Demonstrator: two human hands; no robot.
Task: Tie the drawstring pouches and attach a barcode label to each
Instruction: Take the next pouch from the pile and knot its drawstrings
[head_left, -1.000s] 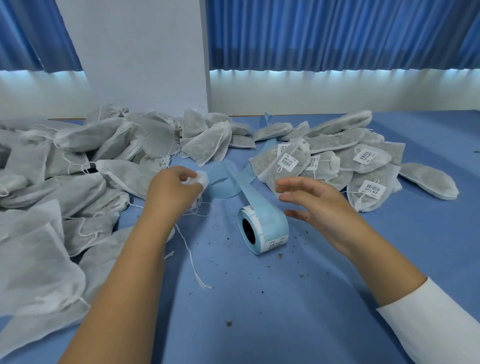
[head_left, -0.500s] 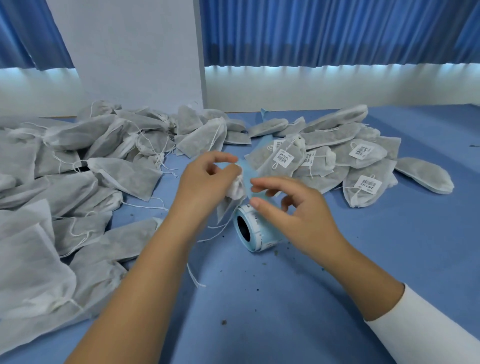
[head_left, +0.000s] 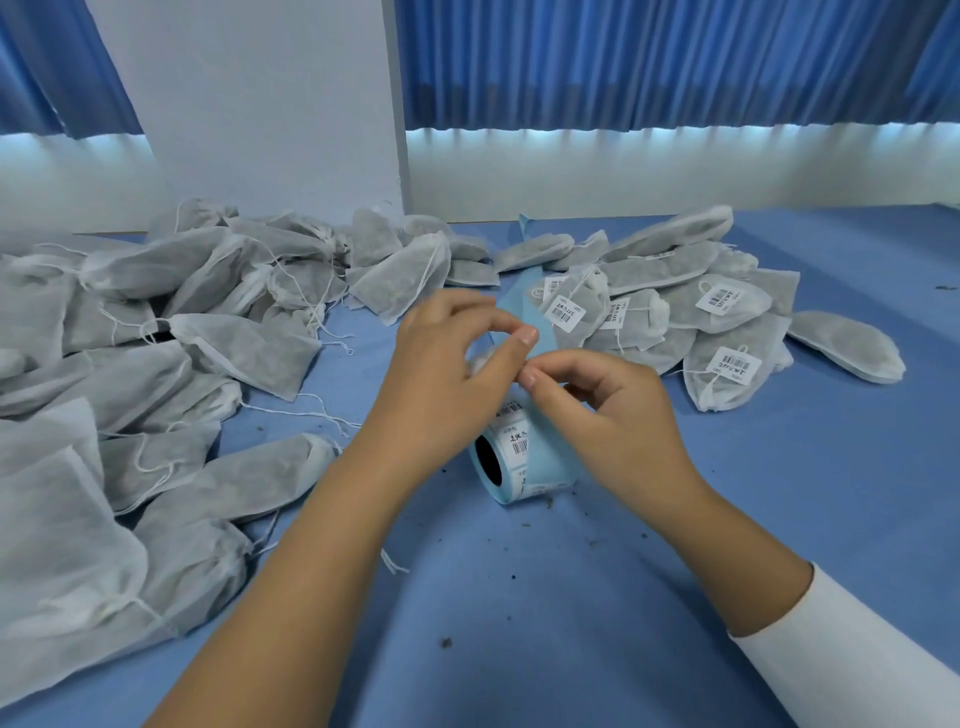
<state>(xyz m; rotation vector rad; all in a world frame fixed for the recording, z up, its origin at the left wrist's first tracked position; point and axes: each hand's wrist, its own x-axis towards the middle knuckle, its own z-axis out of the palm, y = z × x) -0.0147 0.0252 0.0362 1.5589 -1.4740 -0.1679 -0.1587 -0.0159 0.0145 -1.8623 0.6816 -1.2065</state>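
Grips small white fabric pouch (head_left: 477, 359) in left hand (head_left: 447, 369), pinches something too small to tell with right hand (head_left: 618, 410), above pale blue label roll (head_left: 519, 467) on table (head_left: 519, 597)

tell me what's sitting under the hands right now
The label roll lies on its side on the blue table below both hands. A scrap of white pouch shows in the left hand. What the right hand pinches is hidden by its fingers.
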